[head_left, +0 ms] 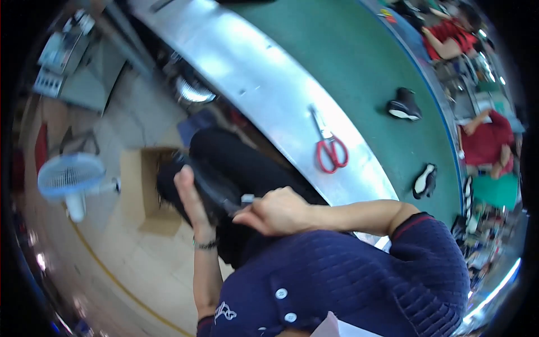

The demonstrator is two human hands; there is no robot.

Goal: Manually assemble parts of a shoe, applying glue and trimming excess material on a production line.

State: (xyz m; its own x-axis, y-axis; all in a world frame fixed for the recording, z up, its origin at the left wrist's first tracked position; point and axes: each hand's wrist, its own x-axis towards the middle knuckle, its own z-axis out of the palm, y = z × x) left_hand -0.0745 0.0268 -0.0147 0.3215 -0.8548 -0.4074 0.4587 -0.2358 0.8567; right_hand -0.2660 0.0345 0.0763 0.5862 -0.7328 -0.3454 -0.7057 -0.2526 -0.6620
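Observation:
A dark, glossy, shoe-like item lies over my lap, blurred against my black trousers, so its exact kind cannot be made out. My left hand supports it from the left, thumb side up and palm against it. Closed at its near right end is my right hand, knuckles up, gripping the edge. A small white tab shows just beside the right fingers. To the right, red-handled scissors rest on the metal table edge, apart from both hands.
Beyond the metal edge runs a green belt bearing a black shoe and another black-and-white shoe. People in red work across it. On my left are an open cardboard box and a blue-white fan.

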